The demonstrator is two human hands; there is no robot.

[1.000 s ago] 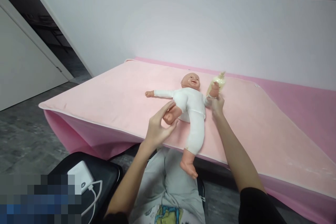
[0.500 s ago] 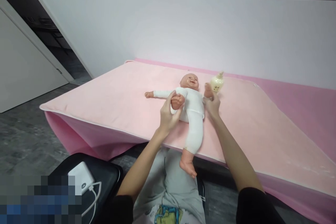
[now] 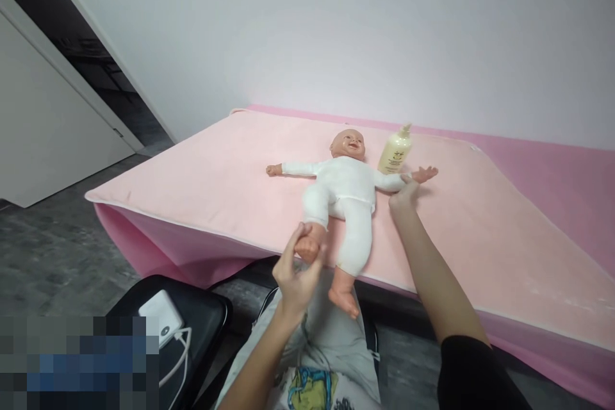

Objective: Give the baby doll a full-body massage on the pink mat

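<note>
A baby doll (image 3: pixel 348 179) with a white cloth body lies face up, its head toward the wall. My left hand (image 3: pixel 298 275) is closed around the doll's bare foot (image 3: pixel 307 248) on the left, with that leg bent near the table's front edge. The doll's other foot (image 3: pixel 343 295) hangs past the edge, untouched. On the right, my right hand (image 3: pixel 404 197) grips the doll's outstretched arm (image 3: pixel 391 180) near the wrist, its small hand open beyond my fingers. Behind that arm stands a pale yellow pump bottle (image 3: pixel 395 150), its base partly hidden.
A light pink mat (image 3: pixel 206 179) covers the table over a darker pink cloth (image 3: pixel 552 186). The white wall (image 3: pixel 307 51) rises behind it. At lower left, a white power bank (image 3: pixel 161 317) with a cable rests on a black chair (image 3: pixel 206 314).
My left hand has drawn the doll's foot down toward me, straightening the leg. My right hand has moved outward, and the doll's arm now stretches sideways instead of pointing up.
</note>
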